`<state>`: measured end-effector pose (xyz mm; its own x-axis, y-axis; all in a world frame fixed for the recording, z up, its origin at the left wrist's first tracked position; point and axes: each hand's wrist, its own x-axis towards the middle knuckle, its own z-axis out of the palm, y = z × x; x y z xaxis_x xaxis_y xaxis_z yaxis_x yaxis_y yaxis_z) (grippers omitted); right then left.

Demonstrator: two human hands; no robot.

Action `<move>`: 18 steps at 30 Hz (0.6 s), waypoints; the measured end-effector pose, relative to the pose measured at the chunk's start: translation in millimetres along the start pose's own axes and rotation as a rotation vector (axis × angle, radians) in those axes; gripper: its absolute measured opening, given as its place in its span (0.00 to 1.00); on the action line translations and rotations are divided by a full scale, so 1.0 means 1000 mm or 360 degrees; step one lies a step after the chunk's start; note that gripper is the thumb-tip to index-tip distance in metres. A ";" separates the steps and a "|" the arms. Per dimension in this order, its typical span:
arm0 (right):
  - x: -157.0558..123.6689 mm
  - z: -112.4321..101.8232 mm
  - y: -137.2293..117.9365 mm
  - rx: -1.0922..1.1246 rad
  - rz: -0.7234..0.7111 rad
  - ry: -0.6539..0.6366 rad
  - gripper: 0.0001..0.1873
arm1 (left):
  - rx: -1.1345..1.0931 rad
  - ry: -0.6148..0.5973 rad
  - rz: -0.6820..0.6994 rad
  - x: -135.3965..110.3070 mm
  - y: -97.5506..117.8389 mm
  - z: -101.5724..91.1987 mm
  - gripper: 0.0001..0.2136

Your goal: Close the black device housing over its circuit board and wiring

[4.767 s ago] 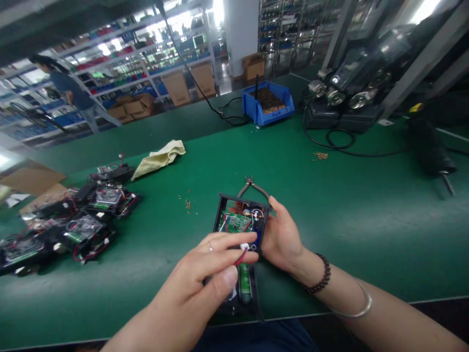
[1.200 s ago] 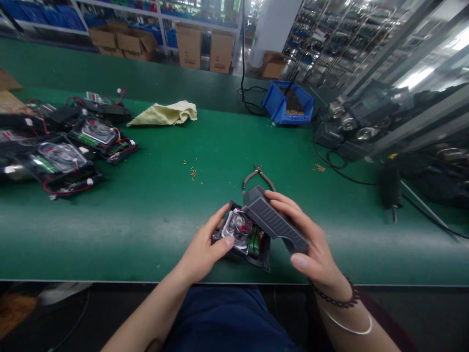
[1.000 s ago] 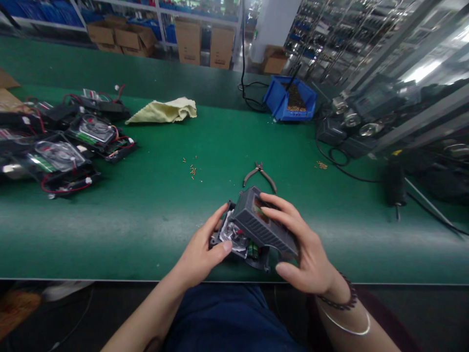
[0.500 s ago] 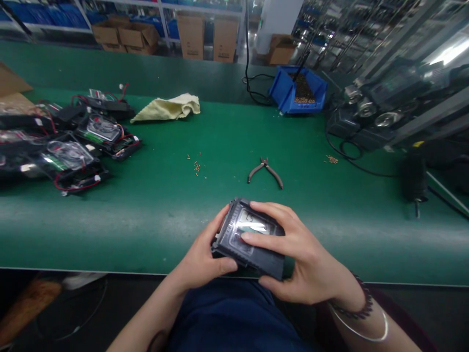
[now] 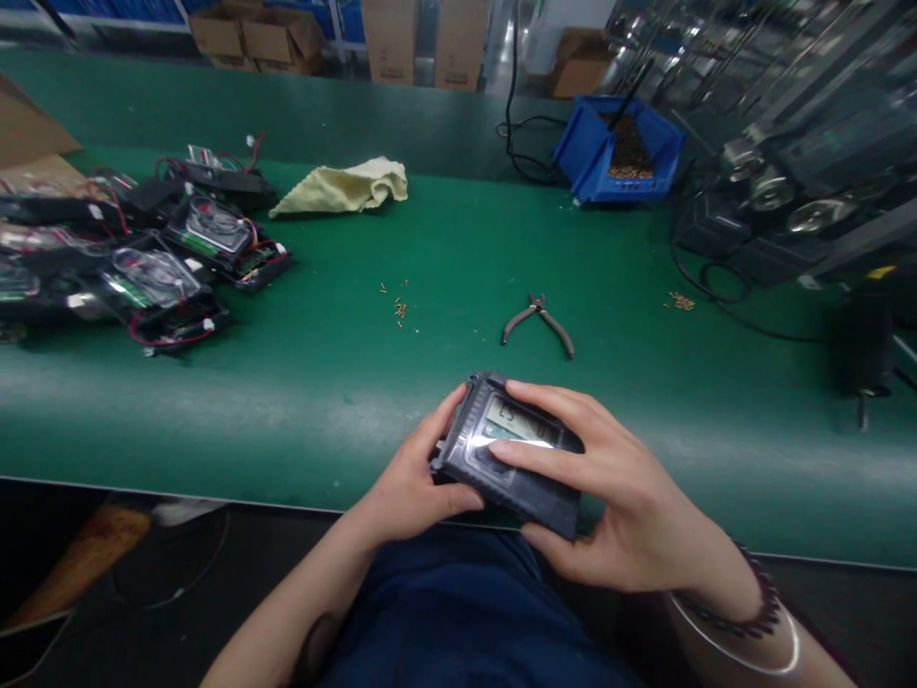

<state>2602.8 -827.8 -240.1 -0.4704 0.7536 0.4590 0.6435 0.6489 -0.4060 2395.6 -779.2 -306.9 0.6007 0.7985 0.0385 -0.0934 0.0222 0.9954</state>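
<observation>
Head view: your left hand [image 5: 408, 483] and right hand [image 5: 616, 497] clamp the meter [image 5: 501, 459]; press evenly beneath your fingertips.

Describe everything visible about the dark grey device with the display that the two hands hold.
The dark grey rectangular plastic device has ribbed edges and a glossy display window facing up, showing faint digits. Closed, it tilts over the near edge of the green table. The left hand grips its left end; the right hand lays fingers across the display, thumb under the near edge.
</observation>
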 end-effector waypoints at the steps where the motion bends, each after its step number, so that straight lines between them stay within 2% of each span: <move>1: 0.001 0.001 0.000 0.0002 -0.0007 0.0007 0.27 | -0.0013 0.0007 -0.0007 0.000 0.000 0.000 0.47; 8: -0.001 0.003 0.004 0.0039 -0.0011 -0.0003 0.27 | -0.0092 0.0035 -0.0036 0.000 -0.001 0.002 0.48; 18: -0.003 0.003 0.010 0.0068 0.0064 0.0043 0.28 | 0.0146 0.0057 0.0097 0.007 -0.001 0.004 0.44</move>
<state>2608.6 -823.5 -247.7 -0.4277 0.7766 0.4626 0.6352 0.6223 -0.4575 2403.0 -775.5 -307.3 0.5675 0.8176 0.0977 -0.0547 -0.0810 0.9952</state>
